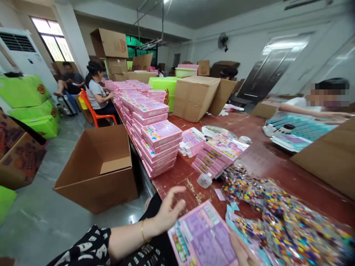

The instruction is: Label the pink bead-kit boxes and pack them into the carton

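Note:
A flat pink and purple printed box (202, 236) is tilted up at the table's front edge. My right hand (240, 246) grips its right side, the fingers partly cut off by the frame's bottom. Beside the box's upper left corner, my left hand (169, 210) has its thumb and fingers apart and holds nothing. Whether its palm touches the box edge I cannot tell. Right of the box lie clear bags of small colourful pieces (280, 210), blurred towards the corner. A small clear plastic container (204, 180) stands on the table beyond the box.
Stacks of similar pink boxes (159, 147) line the table's left edge. More flat cartons (219, 151) lie ahead. An open cardboard box (97, 173) stands on the floor at left; another (194, 96) sits on the table. A co-worker (318, 99) is at right, another (97, 88) at left.

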Motion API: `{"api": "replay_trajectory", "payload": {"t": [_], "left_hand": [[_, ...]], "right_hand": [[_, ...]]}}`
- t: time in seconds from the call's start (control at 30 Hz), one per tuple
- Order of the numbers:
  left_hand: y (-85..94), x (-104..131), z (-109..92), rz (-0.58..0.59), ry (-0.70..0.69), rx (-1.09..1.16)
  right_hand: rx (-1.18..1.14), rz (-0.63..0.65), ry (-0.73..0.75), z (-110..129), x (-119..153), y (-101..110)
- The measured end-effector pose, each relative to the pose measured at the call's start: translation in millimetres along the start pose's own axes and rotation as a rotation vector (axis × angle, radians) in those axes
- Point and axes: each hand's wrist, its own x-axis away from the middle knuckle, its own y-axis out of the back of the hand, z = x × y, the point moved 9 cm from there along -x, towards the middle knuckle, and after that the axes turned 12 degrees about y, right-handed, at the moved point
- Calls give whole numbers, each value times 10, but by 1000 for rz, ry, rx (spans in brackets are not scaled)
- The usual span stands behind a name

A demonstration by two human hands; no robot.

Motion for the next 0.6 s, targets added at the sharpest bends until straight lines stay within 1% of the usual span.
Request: {"api": "replay_trajectory", "payload": {"t": [0.03,0.07,0.1,0.13,0.17,0.2,0.23,0.27,0.3,0.33,0.37,0.4,0.47,0.53,0.6], "left_hand": [[264,-44,-287,-138,-155,10],[529,-67,-557,-265,-304,34],[782,-81,-791,-376,-439,59],[1012,-96,-985,-469,-558,76],[1205,-125,-1136,-538,-654,70],[1365,-168,-1249,-591,-732,42],[1489,-228,-1325,-629,-789,-13],[1581,-304,-1368,-654,-825,-93],[1645,-388,-1381,-672,-848,-190],[1687,-479,-1370,-679,-862,-293],[1710,-571,-1341,-676,-872,-393],[1721,-661,-1300,-661,-883,-479],[1725,-816,-1219,-615,-919,-589],[1707,-941,-1171,-573,-963,-647],[1648,-1055,-1155,-535,-999,-711]], "right_hand": [[-101,-23,-22,108,-179,-160],[-209,-27,-11,287,-377,-389],[-307,-14,32,532,-585,-674],[-384,14,68,797,-790,-1007],[-451,63,113,1084,-986,-1382],[-507,106,152,1360,-1169,-1763],[-540,154,175,1601,-1333,-2144],[-525,214,184,1795,-1473,-2513],[-480,270,186,1935,-1594,-2841],[-454,301,187,2028,-1701,-3102],[-420,333,183,2074,-1791,-3309],[-392,358,180,2081,-1869,-3455],[-354,411,169,2015,-1989,-3608],[-326,479,150,1887,-2056,-3658],[-310,568,126,1749,-2057,-3697]]}}
